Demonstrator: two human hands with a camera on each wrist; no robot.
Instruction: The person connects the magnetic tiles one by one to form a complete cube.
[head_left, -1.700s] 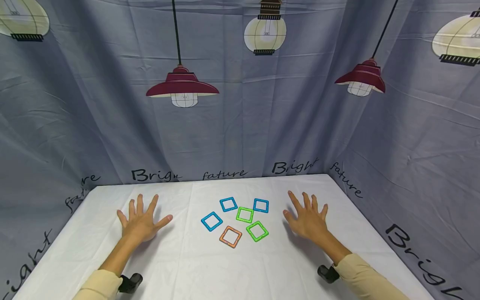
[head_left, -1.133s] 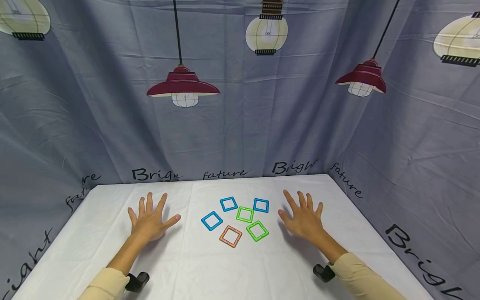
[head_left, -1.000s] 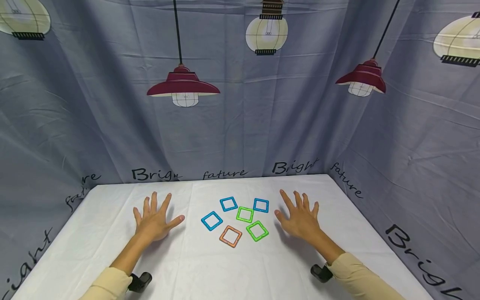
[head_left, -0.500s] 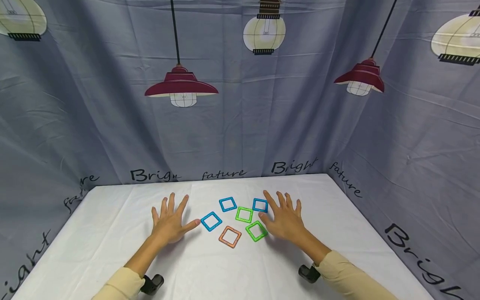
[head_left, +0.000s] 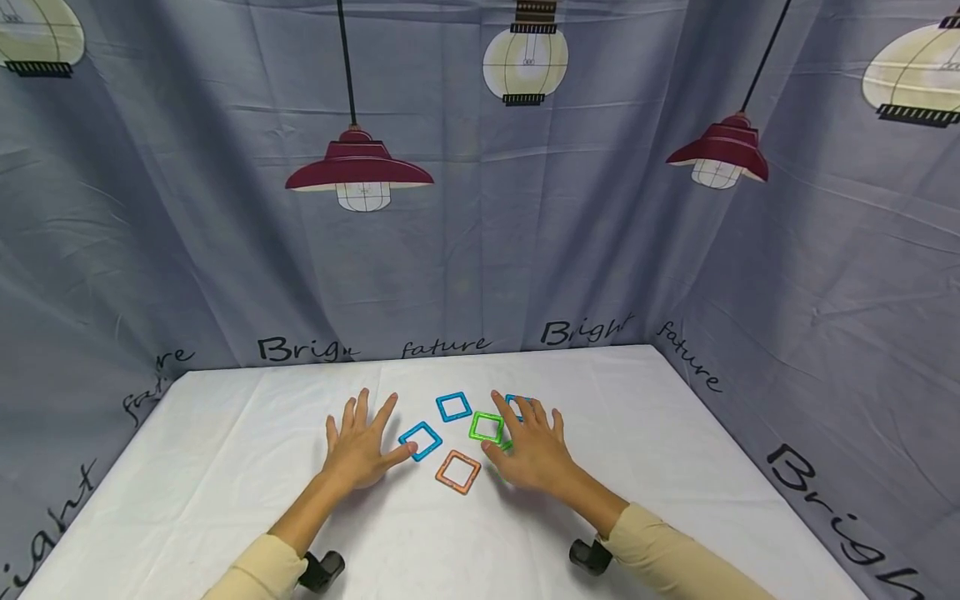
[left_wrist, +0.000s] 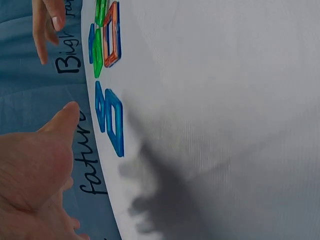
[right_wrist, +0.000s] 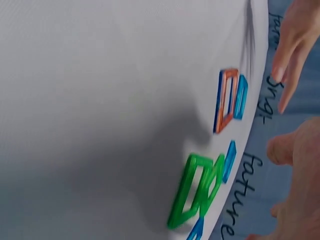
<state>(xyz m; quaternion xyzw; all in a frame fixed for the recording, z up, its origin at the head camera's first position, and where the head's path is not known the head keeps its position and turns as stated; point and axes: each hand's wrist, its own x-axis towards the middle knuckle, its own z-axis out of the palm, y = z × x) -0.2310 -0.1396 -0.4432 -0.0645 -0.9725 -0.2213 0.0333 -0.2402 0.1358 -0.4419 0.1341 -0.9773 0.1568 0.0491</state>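
Several square plastic frame tiles with hollow centres lie flat on the white table. In the head view my left hand (head_left: 358, 454) is spread above the cloth, its thumb over the edge of the left blue tile (head_left: 433, 431). My right hand (head_left: 534, 454) hovers with fingers spread, partly covering a second green tile (head_left: 507, 446) and the right blue tile (head_left: 512, 398). Between the hands lie an orange tile (head_left: 444, 464), a green tile (head_left: 472, 425) and another blue tile (head_left: 458, 417). Both wrist views show the hands raised over their shadows, holding nothing.
White cloth (head_left: 420, 550) covers the table. Grey-blue curtains (head_left: 450, 267) printed with lamps and lettering stand behind and beside it. A black wrist camera (head_left: 322, 572) sits at the left cuff, and another black wrist camera (head_left: 590, 557) at the right cuff.
Both hands have moved inward from the table's sides, the left one rightward and the right one leftward, until they reach over the outer tiles. The tiles keep their places.
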